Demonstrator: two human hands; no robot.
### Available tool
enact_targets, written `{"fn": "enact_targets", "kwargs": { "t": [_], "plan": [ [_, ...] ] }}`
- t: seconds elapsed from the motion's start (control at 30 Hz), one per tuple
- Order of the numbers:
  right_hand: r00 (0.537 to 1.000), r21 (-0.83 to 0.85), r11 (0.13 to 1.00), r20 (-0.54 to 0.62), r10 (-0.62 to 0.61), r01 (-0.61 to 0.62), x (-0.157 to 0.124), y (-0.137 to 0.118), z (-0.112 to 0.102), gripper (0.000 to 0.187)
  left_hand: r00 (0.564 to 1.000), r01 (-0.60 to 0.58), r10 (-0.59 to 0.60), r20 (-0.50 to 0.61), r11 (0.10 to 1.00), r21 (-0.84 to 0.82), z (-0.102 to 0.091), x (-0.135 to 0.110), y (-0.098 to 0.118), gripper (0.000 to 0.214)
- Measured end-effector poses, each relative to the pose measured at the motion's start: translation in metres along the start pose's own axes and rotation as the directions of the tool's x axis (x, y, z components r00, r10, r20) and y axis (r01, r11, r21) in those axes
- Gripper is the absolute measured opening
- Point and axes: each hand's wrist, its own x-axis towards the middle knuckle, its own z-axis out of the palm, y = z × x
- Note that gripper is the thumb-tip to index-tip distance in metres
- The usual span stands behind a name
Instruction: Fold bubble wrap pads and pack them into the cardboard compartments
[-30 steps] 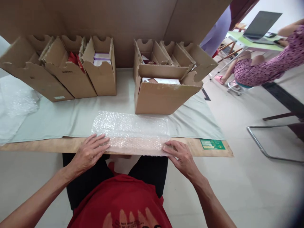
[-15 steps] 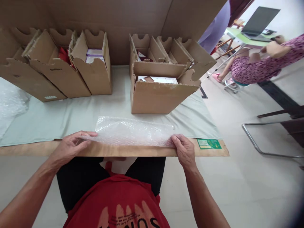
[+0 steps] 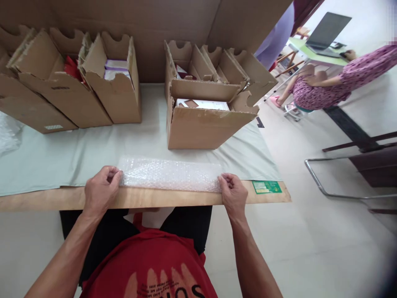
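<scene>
A sheet of clear bubble wrap (image 3: 169,174) lies folded into a narrow strip along the near edge of the table. My left hand (image 3: 99,190) is closed and pinches the strip's left end. The right end is pinched by my right hand (image 3: 232,192), fingers curled. Both hands rest at the wooden table edge (image 3: 149,199), just in front of the pale green cloth (image 3: 77,155).
Behind the strip stands an open cardboard box (image 3: 204,120) holding a flat white item. Several more open cartons (image 3: 102,87) line the back against a cardboard wall. A green label (image 3: 266,187) sits at the table's right corner. Another person (image 3: 325,82) sits at a laptop far right.
The bubble wrap was spread flat under both open hands; its near edge has been lifted and folded over, making a narrower strip. Both hands have closed onto its ends.
</scene>
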Motion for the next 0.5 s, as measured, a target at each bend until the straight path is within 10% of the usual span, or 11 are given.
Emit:
{"fn": "enact_targets", "kwargs": {
  "t": [0.5],
  "plan": [
    [0.994, -0.481, 0.87, 0.077, -0.079, 0.107, 0.007, -0.002, 0.006, 0.05, 0.957, -0.235, 0.27, -0.107, 0.937, 0.26, 0.002, -0.005, -0.008, 0.049]
  ]
}}
